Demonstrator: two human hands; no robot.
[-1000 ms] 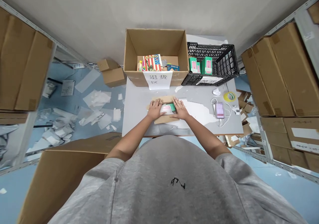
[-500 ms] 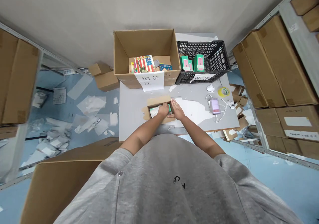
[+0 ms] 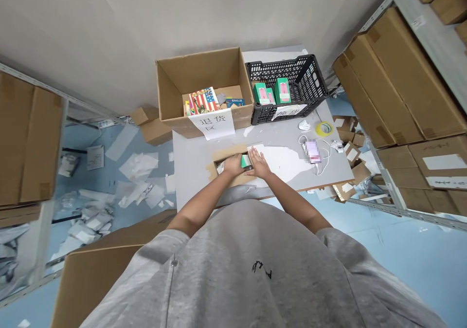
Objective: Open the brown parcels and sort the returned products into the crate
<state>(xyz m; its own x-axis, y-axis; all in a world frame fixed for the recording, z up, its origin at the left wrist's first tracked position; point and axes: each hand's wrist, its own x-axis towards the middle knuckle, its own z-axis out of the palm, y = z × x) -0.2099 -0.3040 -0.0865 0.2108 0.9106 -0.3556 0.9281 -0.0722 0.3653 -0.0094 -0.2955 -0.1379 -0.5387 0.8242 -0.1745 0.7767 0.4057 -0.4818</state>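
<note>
My left hand [image 3: 233, 165] rests curled over a green-and-white product box [image 3: 245, 161], with only the green end showing past my fingers. The box lies in an opened cardboard mailer [image 3: 226, 154] on the grey table [image 3: 193, 172]. My right hand [image 3: 260, 165] lies flat with its fingers apart, just right of the green end and next to the mailer's edge. It holds nothing. The rest of the product box is hidden under my left hand.
An open carton [image 3: 204, 70] of books and a black plastic crate [image 3: 284, 87] of green boxes stand at the table's far edge. A phone with a cable [image 3: 313, 152] and a tape roll [image 3: 324, 128] lie to the right. Stacked cartons fill the shelves at both sides.
The view has swung, shifting the table left and up. My left hand has moved onto the product box, and more of the box's green end now shows beside my right hand.
</note>
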